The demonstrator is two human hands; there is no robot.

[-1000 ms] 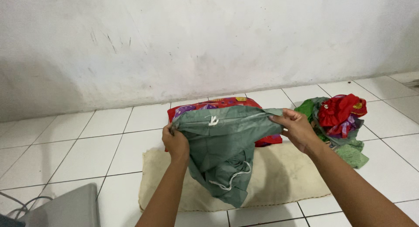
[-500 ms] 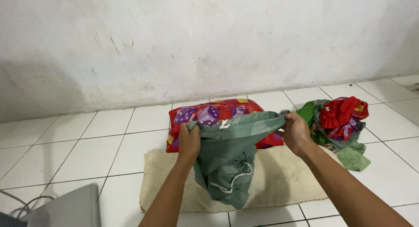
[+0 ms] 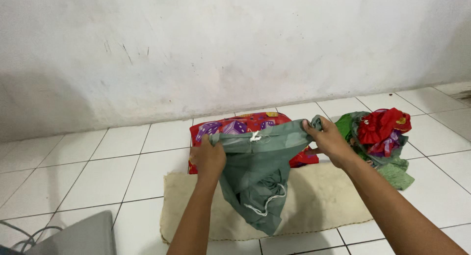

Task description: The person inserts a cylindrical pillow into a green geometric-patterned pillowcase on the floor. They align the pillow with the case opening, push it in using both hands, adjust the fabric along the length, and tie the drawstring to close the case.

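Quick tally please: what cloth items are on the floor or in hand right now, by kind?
Grey-green drawstring cloth garment, held up in both hands: 1
Red-and-purple patterned pillow: 1
Cream floor mat: 1
Heap of crumpled red and green clothes: 1
Total: 4
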